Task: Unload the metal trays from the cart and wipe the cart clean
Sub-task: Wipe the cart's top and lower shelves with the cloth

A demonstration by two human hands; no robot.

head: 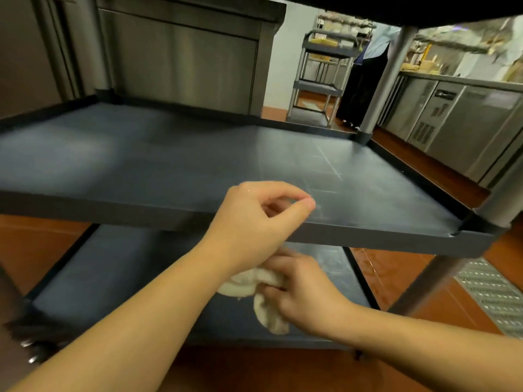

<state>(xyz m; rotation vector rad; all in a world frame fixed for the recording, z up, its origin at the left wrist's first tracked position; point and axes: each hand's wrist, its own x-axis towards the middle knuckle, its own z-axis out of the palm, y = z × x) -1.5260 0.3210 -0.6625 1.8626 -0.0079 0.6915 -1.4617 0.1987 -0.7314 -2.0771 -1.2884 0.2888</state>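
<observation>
The cart's dark grey middle shelf [169, 165] spans the view, with faint pale streaks on its right part. The lower shelf [127, 264] shows beneath it. No metal tray is in view on either shelf. My left hand [252, 224] hovers at the middle shelf's front edge with its fingers curled, thumb tip against the forefinger, and nothing visible in it. Just below it, over the lower shelf, my right hand [308, 301] grips a bunched white cloth [266, 312].
A steel cart post [387, 80] rises at the far right corner. Behind stand a stainless cabinet [184, 60], a second cart [319, 86], a person in dark clothes [365, 89] and under-counter fridges [452, 117]. A floor drain grate [495, 295] lies at the right.
</observation>
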